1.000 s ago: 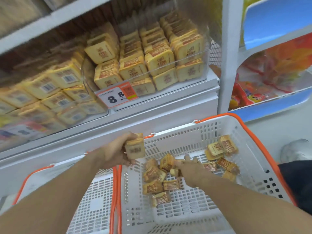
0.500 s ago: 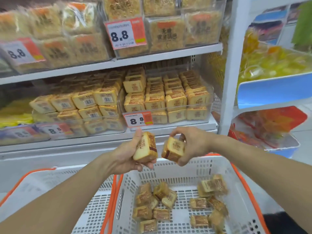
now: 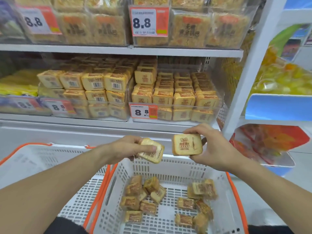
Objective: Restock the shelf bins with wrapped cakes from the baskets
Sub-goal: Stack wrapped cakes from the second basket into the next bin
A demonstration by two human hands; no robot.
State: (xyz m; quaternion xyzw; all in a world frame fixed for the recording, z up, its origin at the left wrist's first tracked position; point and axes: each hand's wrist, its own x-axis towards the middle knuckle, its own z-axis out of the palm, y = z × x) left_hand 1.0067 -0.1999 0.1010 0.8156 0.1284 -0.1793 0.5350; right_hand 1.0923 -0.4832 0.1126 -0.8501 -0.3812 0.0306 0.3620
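My left hand (image 3: 125, 149) grips a wrapped cake (image 3: 152, 153), tilted, its back side up. My right hand (image 3: 214, 149) holds a second wrapped cake (image 3: 187, 144) upright with its printed face toward me. Both cakes hover above the far rim of a white basket with orange trim (image 3: 168, 163). Several more wrapped cakes (image 3: 143, 195) lie loose on that basket's floor. Straight ahead on the middle shelf, a clear bin (image 3: 217, 92) holds rows of the same cakes, with a gap at its upper back right.
A second white basket (image 3: 33, 159) sits to the left. Another clear bin of cakes (image 3: 87, 92) stands left of the target bin. Price tags (image 3: 143, 111) hang on the bin fronts. A white upright post (image 3: 248, 68) and blue-edged shelves of snacks stand at right.
Both hands rose from the basket, each with a cake, and now hold them level below the middle shelf. The view tilted upward to the shelves.
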